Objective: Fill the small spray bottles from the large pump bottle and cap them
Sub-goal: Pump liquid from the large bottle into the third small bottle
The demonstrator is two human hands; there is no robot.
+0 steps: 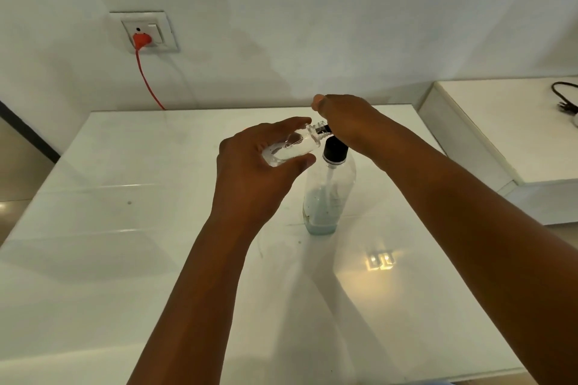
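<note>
Your left hand has its grip clamped round the small spray bottle, fingers over the top and thumb underneath, bottle tipped almost flat with the open threaded neck pointing away from the grip toward the pump. Your right hand sits on top of the pump head of the large pump bottle. I can't tell whether that grip is curled or flat; the fingers are hidden behind the back of the hand.

The nozzle tip looks to be at or just inside the neck, just past your left fingertips. The small bottle already holds some clear liquid, pooled along its lower side.

Risks from here:
- The neck is narrow. If your left grip drifts while you press, the shot likely lands on the bench rather than in the bottle.
- The bottle is near horizontal. As the level rises, liquid probably runs out of the neck. Raise the neck end above the grip.
- The big bottle stands free below your right hand, with nothing bracing its base. An off-axis push could tip it or slide it, pulling the nozzle out of the neck.
- The level in the big bottle looks low, so the pump may spit air and splash.
- No cap is in view near either grip; find it before you let go.
</note>
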